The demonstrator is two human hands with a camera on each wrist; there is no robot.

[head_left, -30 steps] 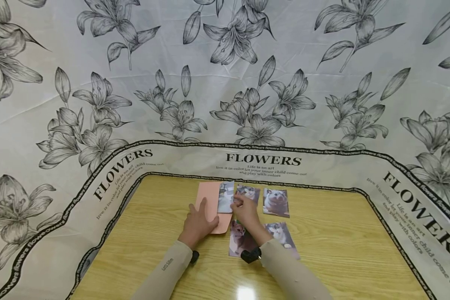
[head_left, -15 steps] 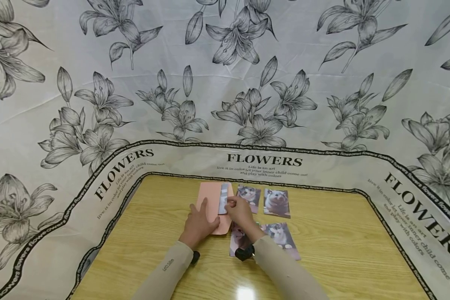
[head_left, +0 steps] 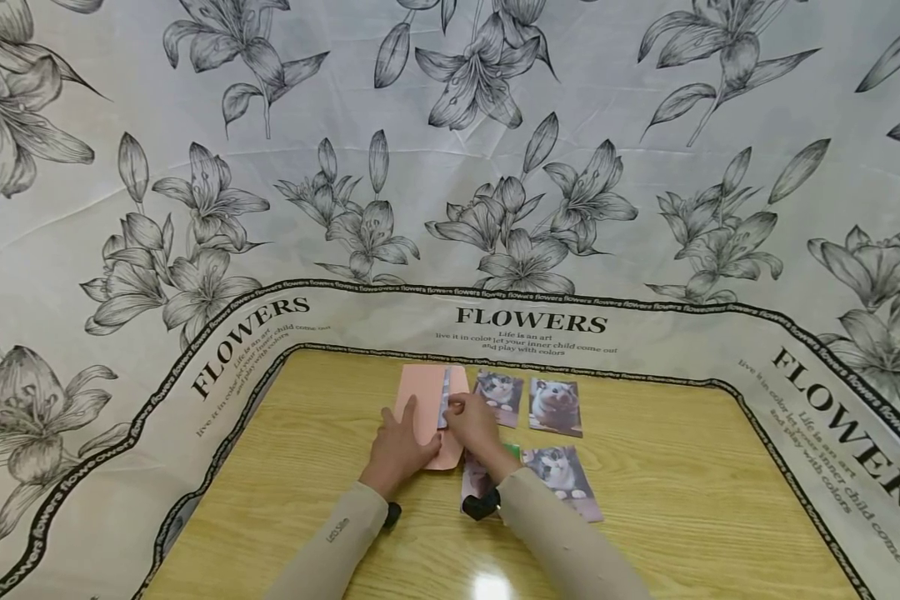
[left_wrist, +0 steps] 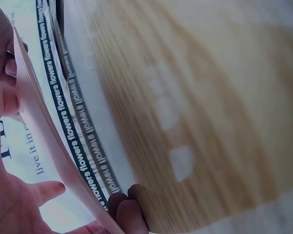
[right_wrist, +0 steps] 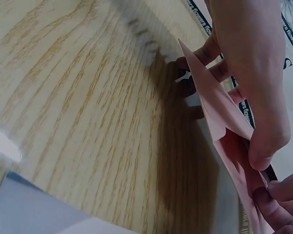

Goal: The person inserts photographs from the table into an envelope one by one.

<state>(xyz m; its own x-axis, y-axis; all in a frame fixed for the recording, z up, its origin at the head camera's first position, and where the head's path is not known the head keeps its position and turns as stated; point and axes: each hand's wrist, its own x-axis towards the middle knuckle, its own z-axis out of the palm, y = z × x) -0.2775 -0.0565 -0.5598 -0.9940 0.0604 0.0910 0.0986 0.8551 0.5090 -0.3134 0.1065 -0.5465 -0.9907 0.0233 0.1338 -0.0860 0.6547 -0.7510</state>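
Note:
A pink envelope (head_left: 420,387) is held with its opening toward the right, at the far middle of the table. My left hand (head_left: 397,446) grips it, thumb by the opening and fingers behind in the right wrist view. A narrow strip of a photo card (head_left: 444,404) sticks out of the envelope; the rest is hidden inside. My right hand (head_left: 476,425) pinches that card at its outer edge, and its fingertips (right_wrist: 283,190) are at the envelope's mouth (right_wrist: 239,156).
To the right lie a cat photo (head_left: 504,396), a hamster photo (head_left: 557,406) and another cat photo (head_left: 560,468). One more photo (head_left: 474,479) is partly covered by my right wrist. A flower-printed cloth (head_left: 525,333) borders the wooden table (head_left: 667,475).
My right hand has moved left, sliding the photo card into the envelope, so much less of it shows. My left hand keeps its hold on the envelope.

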